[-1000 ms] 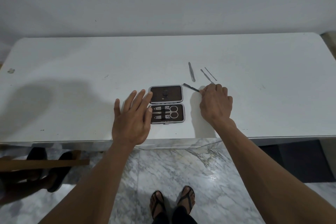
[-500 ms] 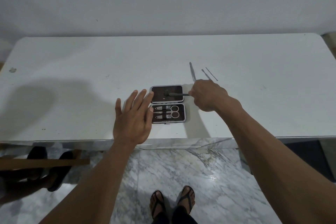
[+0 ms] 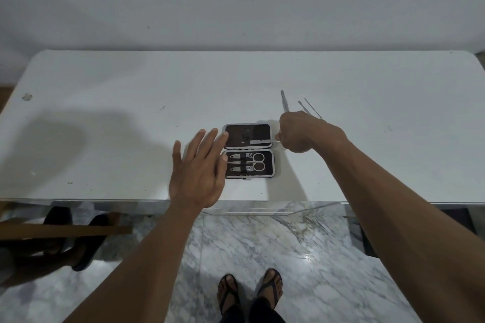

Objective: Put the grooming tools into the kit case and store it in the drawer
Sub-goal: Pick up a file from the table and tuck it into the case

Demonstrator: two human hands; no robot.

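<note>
On the white table (image 3: 131,113), near its front edge, the kit case (image 3: 248,151) lay open flat, its two brown-lined halves one behind the other. The near half held scissors (image 3: 252,161) and two slim silver tools under a dark strap, their ring handles toward the right. The far half was mostly bare lining.

The left hand (image 3: 196,176) rested flat beside the case, its fingers (image 3: 210,139) straight and spread apart, the tips touching the case's left rim where the halves meet. The right hand (image 3: 299,134) hovered just right of the far half, its fingers curled together and pinching one end of a thin metal grooming tool (image 3: 261,142). That tool stretched leftward and lay low over the far half's lining; whether it touched the lining could not be told.

Behind the right hand, three more slim metal tools lay loose on the table: tweezers (image 3: 284,101) pointing away from the person, and two thin picks (image 3: 311,106) side by side, slanted, their near ends hidden by the hand.

Below the table edge, marble floor (image 3: 262,244) showed, with the person's sandalled feet (image 3: 249,291) on it, and dark sandals (image 3: 78,238) lay to the left under a wooden bar.
</note>
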